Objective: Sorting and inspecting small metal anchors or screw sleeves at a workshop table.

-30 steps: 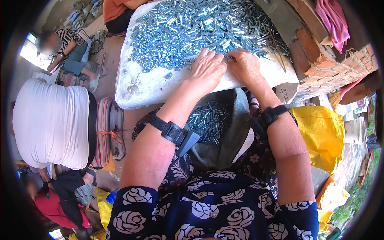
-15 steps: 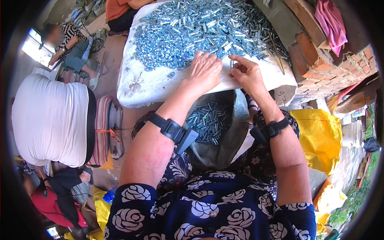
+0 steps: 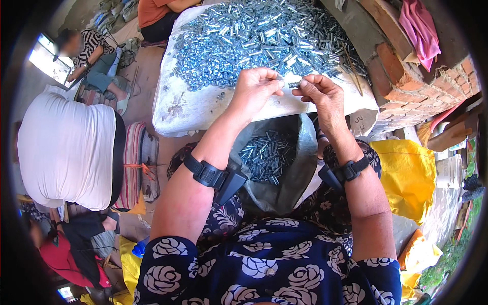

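Metal tube (image 3: 294,85) in the right fingers (image 3: 311,89), left fingers (image 3: 267,74) of unclear hold, metal heap (image 3: 264,38) beyond, open sack (image 3: 306,140) below.

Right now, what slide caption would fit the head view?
Right hand holds a small grey metal cylinder, left hand close by, before a heap of small silvery metal pieces on white sheeting.

A pink cloth (image 3: 419,31) hangs near a red brick wall (image 3: 413,100).
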`<state>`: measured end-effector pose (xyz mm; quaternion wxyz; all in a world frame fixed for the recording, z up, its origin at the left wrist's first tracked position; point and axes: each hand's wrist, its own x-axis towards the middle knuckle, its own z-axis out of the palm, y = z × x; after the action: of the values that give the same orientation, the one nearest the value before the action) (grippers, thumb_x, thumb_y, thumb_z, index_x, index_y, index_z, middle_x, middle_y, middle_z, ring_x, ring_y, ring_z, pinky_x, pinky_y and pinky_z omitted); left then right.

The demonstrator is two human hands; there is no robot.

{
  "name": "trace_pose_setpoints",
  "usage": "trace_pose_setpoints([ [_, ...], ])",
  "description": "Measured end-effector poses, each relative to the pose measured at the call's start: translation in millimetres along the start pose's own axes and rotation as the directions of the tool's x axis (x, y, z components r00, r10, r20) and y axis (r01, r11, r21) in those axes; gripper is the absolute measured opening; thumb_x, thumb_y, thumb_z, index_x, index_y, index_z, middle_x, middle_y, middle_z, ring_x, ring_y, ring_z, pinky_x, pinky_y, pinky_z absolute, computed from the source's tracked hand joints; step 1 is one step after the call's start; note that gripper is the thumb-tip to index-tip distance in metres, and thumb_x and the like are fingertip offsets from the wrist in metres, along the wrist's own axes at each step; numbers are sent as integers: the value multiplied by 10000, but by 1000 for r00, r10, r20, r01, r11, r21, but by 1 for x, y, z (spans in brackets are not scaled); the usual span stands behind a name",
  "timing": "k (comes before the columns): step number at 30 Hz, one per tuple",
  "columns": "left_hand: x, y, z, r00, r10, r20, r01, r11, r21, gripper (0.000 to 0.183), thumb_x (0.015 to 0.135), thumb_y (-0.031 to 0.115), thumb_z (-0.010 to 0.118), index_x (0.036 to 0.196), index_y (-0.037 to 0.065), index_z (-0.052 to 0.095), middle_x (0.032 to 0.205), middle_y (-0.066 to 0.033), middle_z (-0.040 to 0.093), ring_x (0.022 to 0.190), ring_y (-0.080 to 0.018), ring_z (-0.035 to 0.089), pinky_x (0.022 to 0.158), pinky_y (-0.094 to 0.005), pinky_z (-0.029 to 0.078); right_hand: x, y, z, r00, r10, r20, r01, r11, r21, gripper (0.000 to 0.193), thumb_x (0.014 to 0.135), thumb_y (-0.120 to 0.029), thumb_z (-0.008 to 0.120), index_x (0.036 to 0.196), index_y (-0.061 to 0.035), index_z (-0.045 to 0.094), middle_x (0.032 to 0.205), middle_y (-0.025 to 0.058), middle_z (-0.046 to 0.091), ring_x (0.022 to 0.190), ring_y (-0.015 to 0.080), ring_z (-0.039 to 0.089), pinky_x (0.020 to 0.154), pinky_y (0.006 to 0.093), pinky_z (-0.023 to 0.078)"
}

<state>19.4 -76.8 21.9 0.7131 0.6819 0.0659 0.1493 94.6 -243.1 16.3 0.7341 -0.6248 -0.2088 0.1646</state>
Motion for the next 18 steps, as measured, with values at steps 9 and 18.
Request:
trace_pose_setpoints([
  [9,-11,6,1,1000,22,6,-22,1000,-13,229,836,1,611,1036,-107,579,858,-126,644,753,-157,647,682,-252,510,-5,-1,11,1000,10,-19,-9,999,44,113,857,-78,643,924,12,633,805,74,669,735,143,666,637,224,480],
  [18,-19,1,4,946,300,121,-300,676,673,243,816,51,622,1049,-18,626,783,-154,667,658,-185,654,592,-308,503,-7,1,16,998,-62,14,62,998,10,85,838,-33,655,894,24,627,797,78,668,716,135,657,658,229,508],
])
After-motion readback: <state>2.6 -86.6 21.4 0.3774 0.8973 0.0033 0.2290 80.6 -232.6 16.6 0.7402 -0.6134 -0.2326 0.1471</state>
